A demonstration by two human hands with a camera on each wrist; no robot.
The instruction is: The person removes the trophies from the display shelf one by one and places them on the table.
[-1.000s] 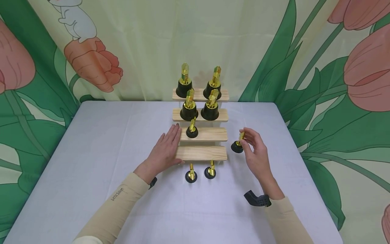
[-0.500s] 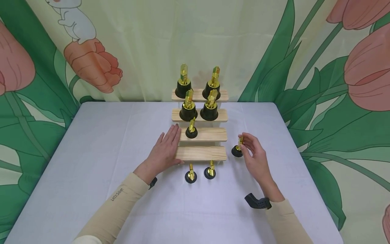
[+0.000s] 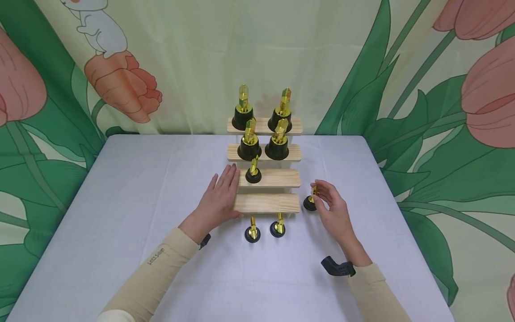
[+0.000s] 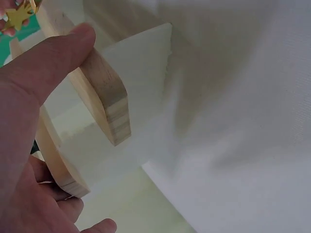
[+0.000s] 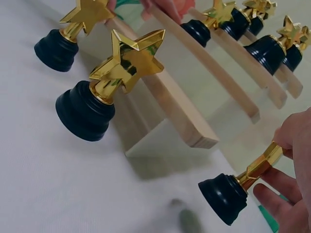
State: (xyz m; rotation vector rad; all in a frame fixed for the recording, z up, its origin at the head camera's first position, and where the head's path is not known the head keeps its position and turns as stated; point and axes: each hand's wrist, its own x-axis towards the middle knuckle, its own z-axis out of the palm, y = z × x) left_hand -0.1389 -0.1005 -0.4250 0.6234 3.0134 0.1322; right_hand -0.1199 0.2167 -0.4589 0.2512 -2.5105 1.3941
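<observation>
My right hand (image 3: 334, 217) pinches a small star trophy (image 3: 310, 204) by its gold star, right of the lowest plank. In the right wrist view, its black base (image 5: 223, 199) hangs tilted, apart from its shadow on the table. My left hand (image 3: 217, 197) rests against the left ends of the tiered wooden stand's two lower planks, fingers straight. The left wrist view shows the thumb (image 4: 63, 53) on one plank's edge. One small trophy (image 3: 253, 174) stands on the second-lowest plank (image 3: 281, 178); the lowest plank (image 3: 265, 203) bears nothing.
Two small star trophies (image 3: 252, 233) (image 3: 277, 228) stand upright on the white-covered table (image 3: 120, 201) before the stand. Larger trophies (image 3: 249, 145) (image 3: 276, 145) occupy the upper planks. A printed curtain (image 3: 193, 67) hangs behind the table.
My right hand has brought the small trophy slightly nearer to me and a little left, towards the stand. My left hand keeps its place.
</observation>
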